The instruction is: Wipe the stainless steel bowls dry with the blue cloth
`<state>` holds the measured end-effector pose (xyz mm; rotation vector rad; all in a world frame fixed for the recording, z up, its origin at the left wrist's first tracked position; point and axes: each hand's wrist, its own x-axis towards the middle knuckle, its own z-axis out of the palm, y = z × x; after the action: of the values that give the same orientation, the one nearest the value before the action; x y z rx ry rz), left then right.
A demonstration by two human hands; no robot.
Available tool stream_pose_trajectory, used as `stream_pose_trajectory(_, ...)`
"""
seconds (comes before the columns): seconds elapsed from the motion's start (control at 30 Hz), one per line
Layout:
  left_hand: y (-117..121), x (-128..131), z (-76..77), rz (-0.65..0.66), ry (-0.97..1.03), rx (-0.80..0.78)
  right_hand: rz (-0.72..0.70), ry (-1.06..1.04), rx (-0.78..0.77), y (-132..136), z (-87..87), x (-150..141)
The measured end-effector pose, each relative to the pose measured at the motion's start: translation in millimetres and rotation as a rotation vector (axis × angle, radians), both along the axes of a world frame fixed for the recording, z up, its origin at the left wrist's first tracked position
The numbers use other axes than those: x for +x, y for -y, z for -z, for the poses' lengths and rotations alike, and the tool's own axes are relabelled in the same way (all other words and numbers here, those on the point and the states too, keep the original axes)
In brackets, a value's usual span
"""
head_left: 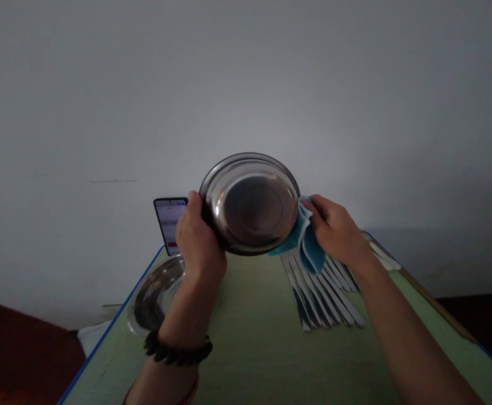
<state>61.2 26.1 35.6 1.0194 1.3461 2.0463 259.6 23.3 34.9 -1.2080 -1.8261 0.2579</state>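
Note:
A shiny round metal plate (254, 205) is held up above the table, tilted on edge, with its rounded face towards me. My left hand (199, 242) grips its left rim, thumb upward. At the right rim my right hand (334, 228) is closed on a blue cloth (311, 247) with a pale edging, which touches the plate. The cloth hangs down below the fingers. Part of the plate's rim is hidden by my left hand and the cloth.
Several metal table knives (317, 298) lie side by side on the green table (249, 349), below my right hand. Another metal dish (150, 298) sits at the left edge, partly behind my left arm. A phone (167, 222) leans near the wall (246, 73).

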Motion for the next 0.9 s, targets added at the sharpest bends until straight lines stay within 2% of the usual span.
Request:
stream_pose_trajectory(0.07, 5, 7, -0.8, 0.017, -0.083, -0.053, 0.011, -0.155, 0.066, 1, -0.3, 0)
stream_pose_trajectory(0.13, 10, 14, -1.1, 0.108, -0.204, -0.109, 0.009, -0.262, 0.106, 2, -1.7, 2)
stream_pose_trajectory(0.2, 14, 18, -1.1, 0.208, -0.269, -0.133, 0.002, -0.295, 0.1, 3, -3.5, 5)
stream_pose_trajectory(0.27, 15, 18, -2.2, 0.25, -0.234, -0.116, -0.012, -0.284, 0.06, 3, -4.5, 5)
stream_pose_trajectory(0.33, 16, 17, -4.8, 0.207, -0.14, -0.101, -0.009, -0.257, 0.025, 4, -3.7, 1)
stream_pose_trajectory(0.47, 14, 16, -9.7, 0.001, 0.0, -0.1, 0.102, -0.244, 0.026, 2, 4.4, -14)
stream_pose_trajectory(0.53, 12, 15, -9.3, 0.015, -0.012, -0.104, 0.124, -0.273, 0.029, -1, 8.2, -15)
stream_pose_trajectory(0.67, 9, 9, -6.3, 0.301, -0.148, -0.169, 0.102, -0.215, 0.024, -3, 5.3, 5)
stream_pose_trajectory(0.8, 11, 5, -3.7, 0.631, -0.259, -0.288, -0.143, -0.009, -0.073, 4, -5.1, 20)
stream_pose_trajectory(0.9, 13, 5, -2.1, 0.797, -0.353, -0.319, -0.221, 0.119, -0.12, 11, -8.6, 13)
